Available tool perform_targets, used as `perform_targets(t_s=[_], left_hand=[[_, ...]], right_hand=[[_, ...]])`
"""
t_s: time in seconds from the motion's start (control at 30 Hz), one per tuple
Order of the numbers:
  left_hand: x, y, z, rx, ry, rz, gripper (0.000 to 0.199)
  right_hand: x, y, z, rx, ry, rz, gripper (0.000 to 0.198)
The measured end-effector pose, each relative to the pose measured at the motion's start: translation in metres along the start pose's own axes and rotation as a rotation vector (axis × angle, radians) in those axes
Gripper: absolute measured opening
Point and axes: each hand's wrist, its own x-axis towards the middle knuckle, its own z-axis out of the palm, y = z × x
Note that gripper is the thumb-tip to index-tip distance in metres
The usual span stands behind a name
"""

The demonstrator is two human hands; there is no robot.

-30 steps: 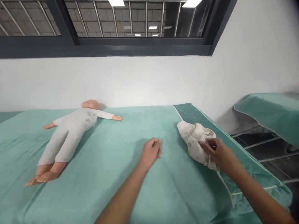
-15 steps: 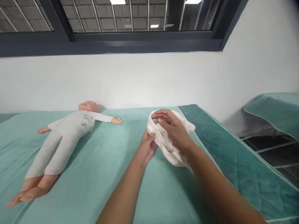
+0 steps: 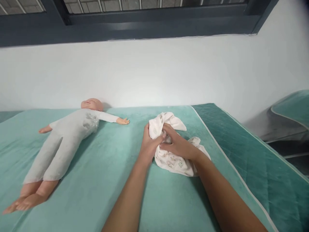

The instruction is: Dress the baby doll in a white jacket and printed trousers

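A bunched white baby garment (image 3: pixel 177 162) with small printed animal figures is in front of me, its lower folds resting on the bed cover. My left hand (image 3: pixel 149 143) is closed around its left side, thumb across the gathered cloth. Opposite it, my right hand (image 3: pixel 178 141) pinches the cloth, with its fingertips partly hidden in the folds. To the left lies a baby doll (image 3: pixel 72 129) on its back, in pale cloth, arms spread; neither hand touches it. Its torn side shows near one arm.
The light green bed cover (image 3: pixel 108 180) lies under everything, bordered by a darker quilted strip (image 3: pixel 253 161) on the right. A white wall (image 3: pixel 145 74) and dark window frame (image 3: pixel 149 25) stand behind. Another green padded surface (image 3: pixel 294 106) is at the far right.
My right hand has moved from lying over the cloth to gripping inside its folds. The garment has turned and spread, so its print shows. My view has tilted down slightly.
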Motion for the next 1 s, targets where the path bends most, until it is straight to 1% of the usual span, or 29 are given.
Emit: perform_targets(t_s=[0.07,0.1,0.17,0.23,0.3,0.4,0.43,0.47,0.53,0.6,0.63,0.7,0.73,0.8,0.83,0.9,1.0], left_hand=[[-0.001,0.001,-0.002,0.077,-0.087,0.005,0.079],[-0.002,0.002,-0.003,0.114,-0.104,0.021,0.079],[-0.002,0.001,-0.002,0.185,-0.057,0.079,0.073],[-0.001,0.0,-0.001,0.224,0.061,0.126,0.061],[0.0,-0.001,-0.001,0.22,0.178,0.136,0.047],[0.003,-0.002,-0.003,0.145,0.272,0.115,0.031],[0.004,-0.002,-0.004,0.102,0.291,0.106,0.028],[0.004,-0.003,-0.005,0.047,0.31,0.095,0.026],[0.006,-0.003,-0.007,-0.08,0.35,0.066,0.025],[0.007,-0.004,-0.009,-0.172,0.377,0.039,0.025],[0.008,-0.005,-0.01,-0.192,0.386,0.028,0.025],[0.009,-0.006,-0.011,-0.185,0.401,0.01,0.026],[0.01,-0.006,-0.012,-0.173,0.407,0.004,0.026],[0.01,-0.006,-0.013,-0.156,0.411,-0.006,0.027],[0.009,-0.006,-0.013,-0.152,0.399,-0.012,0.028],[0.008,-0.006,-0.012,-0.141,0.353,-0.034,0.03],[0.006,-0.008,-0.008,-0.05,0.297,-0.035,0.033]], right_hand=[[-0.003,-0.001,-0.006,-0.008,-0.104,0.013,0.06],[-0.005,-0.001,-0.007,-0.028,-0.148,0.014,0.062],[-0.007,0.0,-0.006,-0.099,-0.18,0.001,0.069],[-0.007,0.002,0.001,-0.18,-0.128,-0.008,0.068],[-0.006,0.004,0.011,-0.248,-0.059,-0.003,0.052],[-0.002,0.005,0.02,-0.296,-0.011,-0.016,0.018],[-0.001,0.005,0.022,-0.285,0.003,-0.029,0.011],[-0.001,0.004,0.022,-0.254,0.027,-0.04,0.012],[0.0,0.004,0.019,-0.138,0.118,-0.026,0.023],[-0.001,0.005,0.015,0.015,0.288,0.058,0.029],[-0.001,0.006,0.012,0.093,0.4,0.118,0.027],[-0.002,0.008,0.006,0.263,0.643,0.227,0.016],[-0.003,0.008,0.003,0.36,0.753,0.256,0.012],[-0.003,0.009,-0.003,0.555,0.907,0.263,0.015],[-0.004,0.009,-0.006,0.636,0.943,0.258,0.017],[-0.004,0.01,-0.01,0.739,0.961,0.254,0.023],[-0.002,0.011,-0.009,0.793,0.896,0.281,0.029]])
